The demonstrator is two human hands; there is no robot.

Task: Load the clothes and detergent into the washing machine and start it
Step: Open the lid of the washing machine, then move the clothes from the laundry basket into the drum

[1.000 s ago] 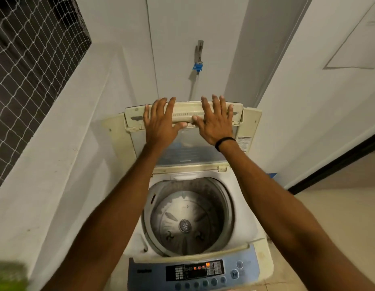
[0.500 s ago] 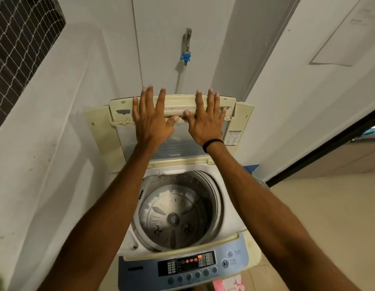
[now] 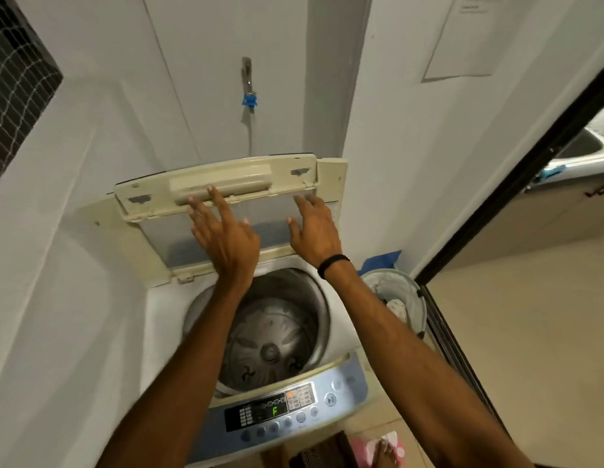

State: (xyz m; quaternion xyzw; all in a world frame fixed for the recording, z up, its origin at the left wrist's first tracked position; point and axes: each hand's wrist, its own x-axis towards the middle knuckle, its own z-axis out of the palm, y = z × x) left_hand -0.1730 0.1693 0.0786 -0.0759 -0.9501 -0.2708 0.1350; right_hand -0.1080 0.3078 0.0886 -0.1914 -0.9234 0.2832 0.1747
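Lid (image 3: 226,197) stood folded up behind the drum (image 3: 270,336), which was bare: nothing loaded yet. My left hand (image 3: 226,234) lay flat-fingered on the lid; right hand (image 3: 314,231) spread beside it, gripping nothing. Laundry basket (image 3: 395,292) waited right of the drum.

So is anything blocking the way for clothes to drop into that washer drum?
Nothing visible does. The lid is folded up at the back, with both hands near it, and the drum below looks open and empty. Only the person's forearms cross above the opening for now.
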